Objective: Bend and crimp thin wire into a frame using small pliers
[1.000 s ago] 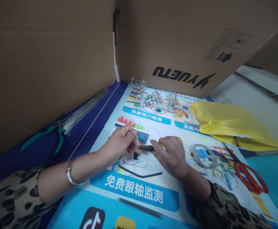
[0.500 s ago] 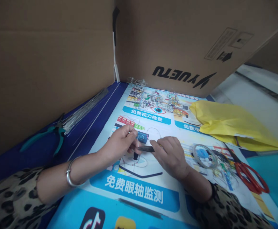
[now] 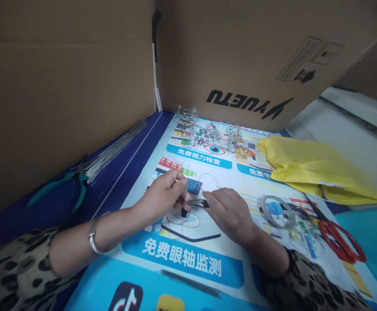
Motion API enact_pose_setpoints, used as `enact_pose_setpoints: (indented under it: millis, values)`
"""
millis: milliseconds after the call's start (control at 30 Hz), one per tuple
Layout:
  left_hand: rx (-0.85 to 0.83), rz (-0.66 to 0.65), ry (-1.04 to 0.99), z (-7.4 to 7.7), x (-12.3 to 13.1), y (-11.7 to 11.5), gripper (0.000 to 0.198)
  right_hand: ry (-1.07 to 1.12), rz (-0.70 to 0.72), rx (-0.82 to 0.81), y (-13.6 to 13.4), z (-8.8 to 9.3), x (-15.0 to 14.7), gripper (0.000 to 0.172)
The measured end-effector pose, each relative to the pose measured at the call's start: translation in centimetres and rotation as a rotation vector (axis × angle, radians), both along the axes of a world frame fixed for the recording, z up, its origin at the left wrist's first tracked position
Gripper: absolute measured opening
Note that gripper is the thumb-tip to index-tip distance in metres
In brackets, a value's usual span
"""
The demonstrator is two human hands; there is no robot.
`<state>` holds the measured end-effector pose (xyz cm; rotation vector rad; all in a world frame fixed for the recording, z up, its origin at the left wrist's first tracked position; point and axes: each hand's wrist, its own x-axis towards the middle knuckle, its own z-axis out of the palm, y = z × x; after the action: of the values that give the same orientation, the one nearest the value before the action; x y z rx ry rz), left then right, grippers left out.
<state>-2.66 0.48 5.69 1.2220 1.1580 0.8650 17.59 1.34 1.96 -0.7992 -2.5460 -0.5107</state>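
Note:
My left hand (image 3: 169,192) pinches a thin wire (image 3: 187,193) between thumb and fingers at the middle of the printed sheet (image 3: 136,255). In my right hand (image 3: 229,211) is a pair of pliers (image 3: 198,203), its handles hidden in the closed fingers. The slim dark jaws point left and reach the wire beside my left fingertips. A fine loop of wire (image 3: 208,175) arches over the sheet just beyond the pliers. More thin curved wire lies below my left hand; where it joins the held piece I cannot tell.
Green-handled pliers (image 3: 57,188) and a bundle of straight wires (image 3: 113,149) lie at left. Wire tangles (image 3: 212,134) sit at the back by the cardboard box (image 3: 240,56). At right are a tape roll (image 3: 277,212), red-handled scissors (image 3: 342,242) and a yellow bag (image 3: 311,168).
The pliers' jaws show slightly apart now, where they looked closer together before. My right hand has shifted very slightly; my left hand stays nearly in place.

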Motion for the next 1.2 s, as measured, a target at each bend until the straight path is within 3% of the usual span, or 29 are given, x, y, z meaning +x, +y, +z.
enact_pose_setpoints:
  millis: [333,900,1100,1200]
  values:
    - [0.109,-0.008,0.105,-0.5,-0.3,0.0,0.018,0.002,-0.027,-0.074,-0.4,-0.1,-0.2,0.023]
    - [0.343,-0.134,0.497,0.2,-0.6,-0.2,0.012,-0.054,-0.158,-0.702,-1.0,2.3,-0.6,0.019]
    - [0.391,-0.163,0.548,0.4,-0.5,-0.4,0.014,-0.003,-0.116,-0.834,-0.8,2.2,-0.3,0.018]
    - [0.372,-0.141,0.543,0.4,-0.6,-0.3,0.013,0.034,-0.105,-0.799,-0.7,1.8,-0.3,0.017]
